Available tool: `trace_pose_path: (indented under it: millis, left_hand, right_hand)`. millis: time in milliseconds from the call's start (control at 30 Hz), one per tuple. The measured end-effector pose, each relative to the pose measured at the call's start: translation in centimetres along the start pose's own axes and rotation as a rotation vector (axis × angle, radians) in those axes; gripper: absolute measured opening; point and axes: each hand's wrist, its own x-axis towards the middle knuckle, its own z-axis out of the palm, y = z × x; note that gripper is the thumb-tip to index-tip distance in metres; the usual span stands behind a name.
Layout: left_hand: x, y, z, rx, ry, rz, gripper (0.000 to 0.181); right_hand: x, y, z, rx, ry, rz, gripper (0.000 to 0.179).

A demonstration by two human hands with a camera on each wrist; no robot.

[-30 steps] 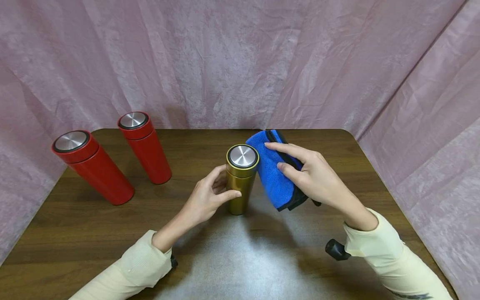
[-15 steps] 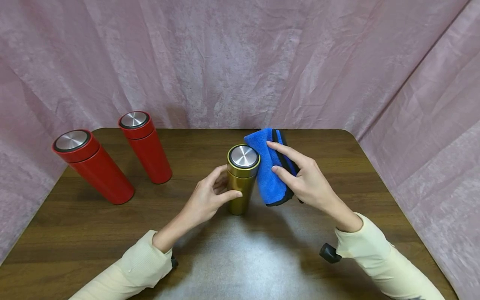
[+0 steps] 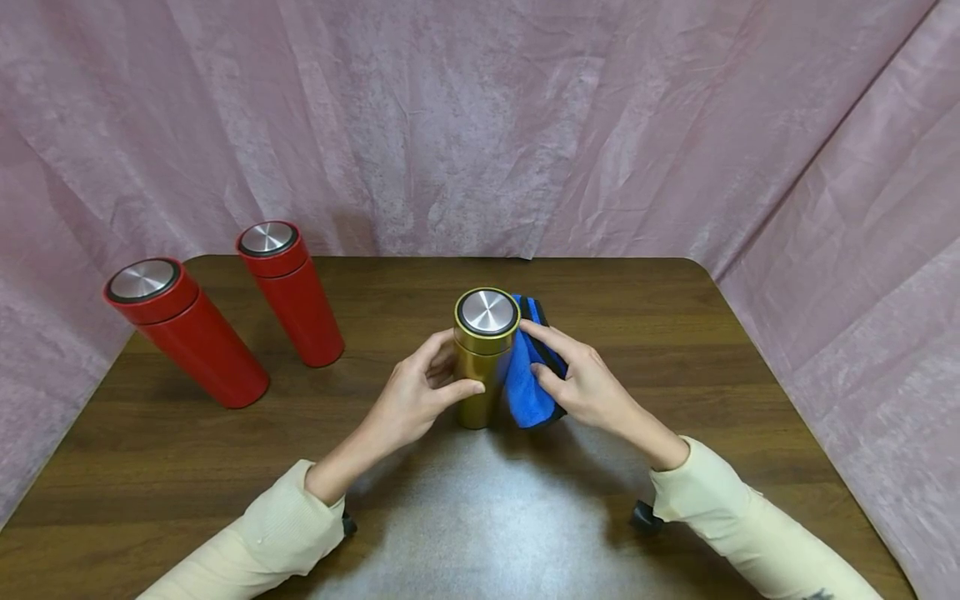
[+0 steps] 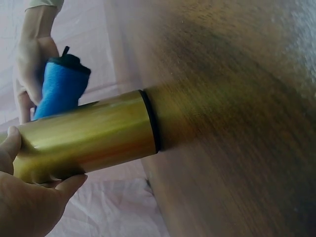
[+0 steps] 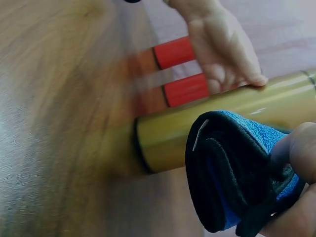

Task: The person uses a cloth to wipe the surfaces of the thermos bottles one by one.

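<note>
A gold thermos flask (image 3: 480, 383) with a silver lid stands upright on the wooden table. My left hand (image 3: 420, 387) grips its body from the left, thumb across the front. On the other side my right hand (image 3: 588, 383) pinches a folded blue cloth with black edging (image 3: 528, 383) between thumb and fingers. The cloth lies against the flask's right side. In the left wrist view the cloth (image 4: 64, 89) touches the flask (image 4: 94, 138). From the right wrist the cloth's folded end (image 5: 222, 168) hides part of the flask (image 5: 168, 143).
Two red thermos flasks stand upright at the left, one nearer (image 3: 202, 342) and one farther back (image 3: 296, 308). Pink curtains (image 3: 465, 125) hang behind the wooden table (image 3: 675, 333) and along its right side.
My right hand has moved left and down with the cloth, from the flask's upper right edge to its side. The left hand and the flask have stayed in place.
</note>
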Motion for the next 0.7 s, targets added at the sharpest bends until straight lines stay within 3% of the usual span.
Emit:
trace_pose_path:
  millis: [333,567,700]
  left_hand:
    - [0.1,0.0,-0.1,-0.007,-0.012,-0.001,0.066]
    - [0.0,-0.1,-0.2,-0.012,-0.005,-0.010,0.067]
    - [0.1,-0.2,-0.2,-0.008,-0.003,-0.005,0.068]
  right_hand:
    - [-0.3,2.0,1.8,-0.085,-0.112,-0.036,0.054]
    - [0.1,2.4,2.6,-0.166,-0.245,0.038,0.052]
    - [0.4,2.1,3.0,-0.208,-0.279,0.076,0.046]
